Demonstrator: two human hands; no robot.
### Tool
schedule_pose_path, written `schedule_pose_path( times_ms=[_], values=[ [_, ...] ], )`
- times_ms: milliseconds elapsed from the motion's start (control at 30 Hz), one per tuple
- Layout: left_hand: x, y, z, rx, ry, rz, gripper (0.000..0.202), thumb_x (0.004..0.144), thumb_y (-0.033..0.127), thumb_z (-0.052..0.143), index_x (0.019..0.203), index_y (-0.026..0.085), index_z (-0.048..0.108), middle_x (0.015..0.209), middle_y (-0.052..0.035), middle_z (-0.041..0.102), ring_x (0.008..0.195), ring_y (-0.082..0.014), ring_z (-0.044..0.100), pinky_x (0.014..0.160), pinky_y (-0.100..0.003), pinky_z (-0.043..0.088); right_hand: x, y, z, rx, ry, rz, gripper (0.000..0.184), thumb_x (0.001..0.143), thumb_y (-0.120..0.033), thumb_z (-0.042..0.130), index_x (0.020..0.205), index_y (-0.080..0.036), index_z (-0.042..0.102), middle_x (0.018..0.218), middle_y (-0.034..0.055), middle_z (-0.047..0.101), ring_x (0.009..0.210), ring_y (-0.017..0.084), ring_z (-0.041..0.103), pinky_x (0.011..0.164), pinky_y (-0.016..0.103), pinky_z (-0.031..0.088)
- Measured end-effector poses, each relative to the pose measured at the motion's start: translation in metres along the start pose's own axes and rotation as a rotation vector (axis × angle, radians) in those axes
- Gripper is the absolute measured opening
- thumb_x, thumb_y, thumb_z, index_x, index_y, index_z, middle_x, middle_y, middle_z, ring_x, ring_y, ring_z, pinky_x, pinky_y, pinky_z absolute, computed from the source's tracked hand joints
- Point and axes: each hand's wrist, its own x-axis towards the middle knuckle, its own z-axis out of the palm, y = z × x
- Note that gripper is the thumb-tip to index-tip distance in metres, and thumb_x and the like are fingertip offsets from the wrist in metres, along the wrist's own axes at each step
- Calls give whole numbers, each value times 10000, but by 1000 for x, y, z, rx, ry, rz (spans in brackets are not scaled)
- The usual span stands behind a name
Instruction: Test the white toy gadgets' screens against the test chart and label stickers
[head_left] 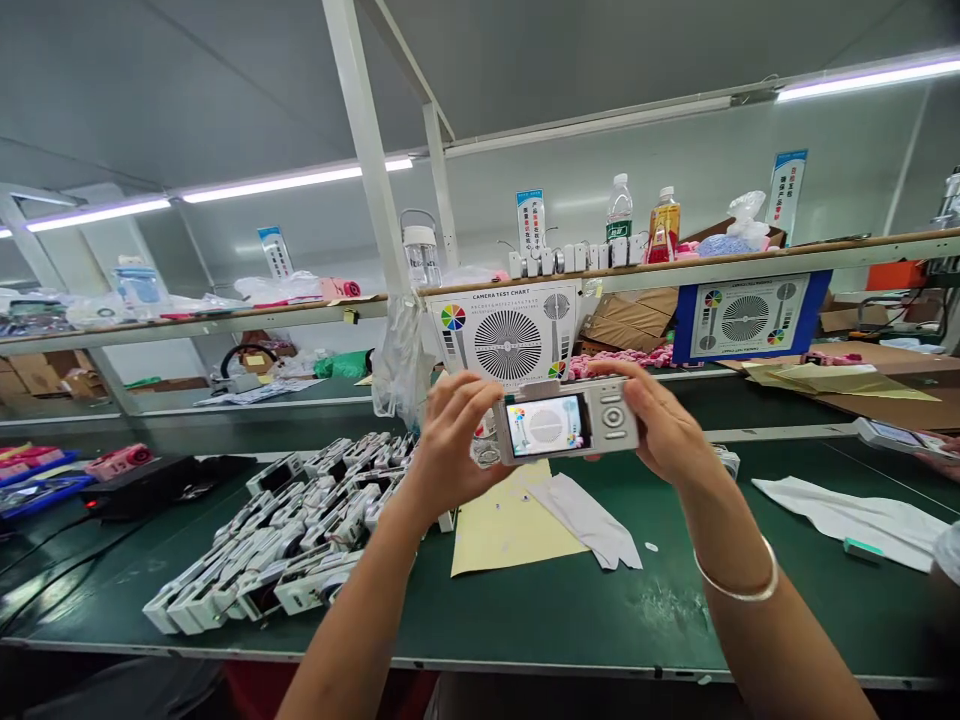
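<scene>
1. Two hands are sharing one small silver-white compact camera: the left hand is curling shut around its left end, and the right hand is clasping its right end beside the rear buttons.
2. The camera is hovering above the green bench mat, its lit screen showing the black-and-white starburst test chart hanging from the shelf ahead.
3. Underneath, a pale yellow paper sheet and a white cloth glove are lying flat, with white camera bodies crowding the left.
4. My read on the risk: the fingers are carrying it unsupported, so a slip could drop it onto the bench, and a tilt could skew the chart on screen.
</scene>
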Motion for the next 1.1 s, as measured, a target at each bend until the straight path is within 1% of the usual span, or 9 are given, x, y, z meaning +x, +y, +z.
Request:
schedule_pose_path(
  times_ms=[100, 167, 233, 333, 400, 500, 733, 867, 1100],
  values=[
    [-40, -24, 63, -136, -182, -309, 538, 679, 423, 660, 1116, 180, 459, 1117, -110, 560, 1144, -288, 423, 978, -478, 338, 14, 57, -37, 158, -73, 279, 464, 757, -338, 650, 1181, -304, 466, 977, 27, 602, 838, 195, 638, 653, 347, 591],
    [-71, -32, 106, -176, -254, -394, 530, 658, 357, 672, 1102, 148, 474, 1102, -131, 568, 1105, -292, 462, 953, -468, 366, 12, 102, -58, 198, -41, 417, 605, 663, -221, 730, 1186, -307, 437, 1004, 29, 599, 879, 202, 626, 703, 354, 571],
    [-102, -32, 145, -209, -313, -462, 551, 613, 280, 695, 1103, 141, 486, 1095, -135, 574, 1069, -293, 490, 923, -459, 394, 0, 148, -75, 210, 4, 494, 628, 614, -193, 744, 1149, -290, 430, 997, 29, 593, 857, 196, 625, 694, 344, 557],
    [-142, -24, 190, -256, -392, -554, 566, 549, 215, 712, 1075, 146, 515, 1071, -125, 590, 1047, -308, 503, 901, -475, 403, -27, 203, -88, 229, 81, 589, 656, 568, -210, 736, 1124, -284, 395, 1018, 25, 580, 878, 195, 616, 726, 351, 532],
    [-162, -18, 208, -281, -430, -607, 549, 538, 171, 687, 1062, 158, 524, 1049, -108, 605, 1033, -306, 511, 891, -480, 408, -41, 228, -91, 235, 126, 633, 653, 550, -215, 718, 1099, -288, 372, 1030, 12, 564, 900, 194, 605, 766, 373, 517],
    [-181, -14, 220, -297, -463, -670, 570, 530, 98, 618, 1085, 166, 509, 1039, -99, 612, 1032, -301, 507, 899, -494, 397, -51, 249, -89, 225, 154, 673, 613, 540, -175, 688, 1056, -277, 374, 1011, -1, 554, 900, 198, 591, 786, 408, 510],
    [-196, -16, 223, -334, -511, -716, 628, 556, 55, 538, 1164, 185, 443, 1109, -97, 588, 1106, -307, 447, 948, -515, 356, -54, 267, -87, 166, 213, 684, 577, 612, -182, 658, 1101, -286, 370, 1017, 2, 533, 850, 173, 573, 725, 350, 530],
    [-196, -14, 223, -365, -558, -740, 631, 578, 73, 535, 1188, 191, 425, 1126, -98, 578, 1114, -313, 444, 957, -524, 348, -57, 268, -90, 165, 227, 708, 571, 626, -234, 689, 1107, -295, 388, 1016, 4, 542, 849, 184, 576, 705, 347, 531],
    [-191, -14, 221, -361, -595, -749, 628, 596, 109, 530, 1211, 165, 418, 1207, -132, 517, 1160, -318, 431, 986, -529, 332, -53, 257, -93, 316, 245, 760, 549, 654, -280, 724, 1110, -301, 419, 1059, 15, 549, 906, 200, 586, 733, 358, 523]
  ],
)
